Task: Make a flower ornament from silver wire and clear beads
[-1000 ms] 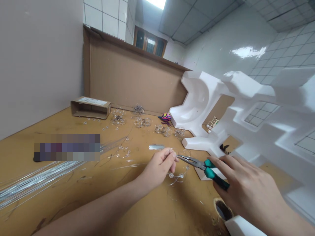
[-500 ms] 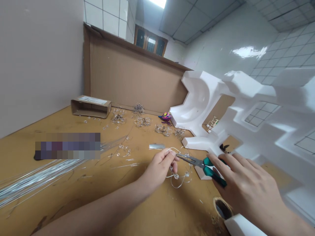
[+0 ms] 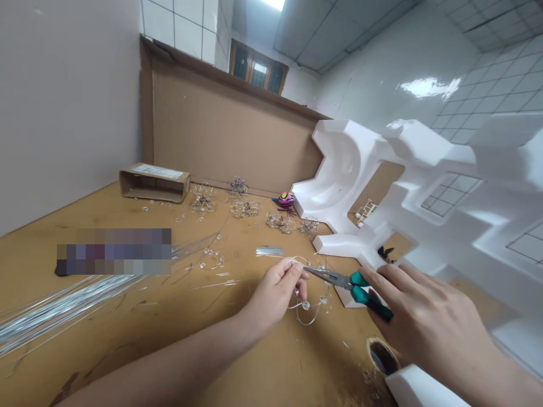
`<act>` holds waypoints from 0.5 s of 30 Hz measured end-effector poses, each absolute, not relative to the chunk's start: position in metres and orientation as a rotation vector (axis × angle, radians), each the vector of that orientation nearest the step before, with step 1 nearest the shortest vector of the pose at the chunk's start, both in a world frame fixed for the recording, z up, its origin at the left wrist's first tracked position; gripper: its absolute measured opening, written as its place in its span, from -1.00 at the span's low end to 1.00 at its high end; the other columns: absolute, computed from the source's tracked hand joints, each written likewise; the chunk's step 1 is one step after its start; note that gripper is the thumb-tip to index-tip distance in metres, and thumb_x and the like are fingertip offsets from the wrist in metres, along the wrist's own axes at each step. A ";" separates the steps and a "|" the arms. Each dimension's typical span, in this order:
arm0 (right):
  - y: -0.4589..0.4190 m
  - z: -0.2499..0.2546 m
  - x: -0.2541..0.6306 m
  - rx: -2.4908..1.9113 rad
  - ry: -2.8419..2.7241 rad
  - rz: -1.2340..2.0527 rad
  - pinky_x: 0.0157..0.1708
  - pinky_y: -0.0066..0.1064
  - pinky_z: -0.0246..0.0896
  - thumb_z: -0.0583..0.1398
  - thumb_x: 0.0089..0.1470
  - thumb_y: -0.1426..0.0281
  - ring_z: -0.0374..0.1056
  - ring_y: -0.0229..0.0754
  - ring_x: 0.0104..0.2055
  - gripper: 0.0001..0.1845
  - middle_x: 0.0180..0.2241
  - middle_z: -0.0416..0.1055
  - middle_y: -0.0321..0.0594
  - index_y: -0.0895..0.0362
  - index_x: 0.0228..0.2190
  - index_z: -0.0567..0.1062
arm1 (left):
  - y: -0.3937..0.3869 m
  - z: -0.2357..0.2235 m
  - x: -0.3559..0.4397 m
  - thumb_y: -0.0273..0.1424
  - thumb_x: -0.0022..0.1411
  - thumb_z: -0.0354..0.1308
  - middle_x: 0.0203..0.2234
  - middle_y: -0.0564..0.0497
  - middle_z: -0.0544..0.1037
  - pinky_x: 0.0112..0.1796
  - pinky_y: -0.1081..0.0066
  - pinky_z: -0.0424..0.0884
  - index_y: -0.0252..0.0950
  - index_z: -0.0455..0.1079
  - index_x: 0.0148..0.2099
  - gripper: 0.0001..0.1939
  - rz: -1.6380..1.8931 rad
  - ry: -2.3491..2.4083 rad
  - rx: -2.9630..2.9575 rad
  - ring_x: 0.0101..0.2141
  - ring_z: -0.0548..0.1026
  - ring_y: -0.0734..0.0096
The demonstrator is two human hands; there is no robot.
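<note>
My left hand (image 3: 285, 285) pinches a thin wire strung with clear beads (image 3: 306, 306), whose loops hang below and to the right of the fingers. My right hand (image 3: 418, 316) is closed around the green handles of long-nose pliers (image 3: 339, 280). The plier tips point left and reach close to my left fingertips, at the wire. Whether the jaws grip the wire is too small to tell. Beyond my hands lie short cut wires (image 3: 270, 251) and a cluster of loose clear beads (image 3: 212, 259).
Several beaded wire pieces (image 3: 246, 209) stand along the cardboard wall (image 3: 237, 130). A small open carton (image 3: 155, 182) is at the back left, long wires (image 3: 80, 305) at left. White foam packing (image 3: 339, 164) rises at right, with a colourful toy (image 3: 286, 199) beside it. A round hole (image 3: 383, 356) is near the front.
The hands and pliers keep nearly the same pose. The beaded loops have shifted slightly to the right, and the view has moved a little.
</note>
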State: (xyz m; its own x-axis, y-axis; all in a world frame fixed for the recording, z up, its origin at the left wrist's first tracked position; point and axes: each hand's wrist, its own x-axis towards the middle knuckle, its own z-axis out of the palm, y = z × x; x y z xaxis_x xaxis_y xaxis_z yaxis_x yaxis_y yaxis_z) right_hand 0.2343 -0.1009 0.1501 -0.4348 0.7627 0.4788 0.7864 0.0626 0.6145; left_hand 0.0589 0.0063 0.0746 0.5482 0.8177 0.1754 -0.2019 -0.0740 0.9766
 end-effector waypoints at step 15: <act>-0.087 0.161 0.252 -2.054 -2.200 -0.346 -0.59 -0.48 0.08 0.11 -0.12 0.40 0.25 -0.29 -0.58 -0.77 -0.54 0.37 -0.36 0.03 -0.31 0.40 | 0.023 0.062 0.061 -0.23 0.19 -0.12 -0.68 0.12 0.32 -0.38 0.45 0.17 -0.29 0.24 -0.42 -0.73 0.916 0.542 1.421 -0.53 0.29 0.47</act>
State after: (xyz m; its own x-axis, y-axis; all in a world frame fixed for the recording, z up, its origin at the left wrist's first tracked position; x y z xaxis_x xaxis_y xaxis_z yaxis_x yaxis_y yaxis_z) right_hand 0.2521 -0.0869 0.1608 -0.0770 0.9688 0.2356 0.9943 0.0572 0.0895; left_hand 0.0611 0.0227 0.0619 0.5673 0.7993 0.1981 -0.2112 -0.0913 0.9732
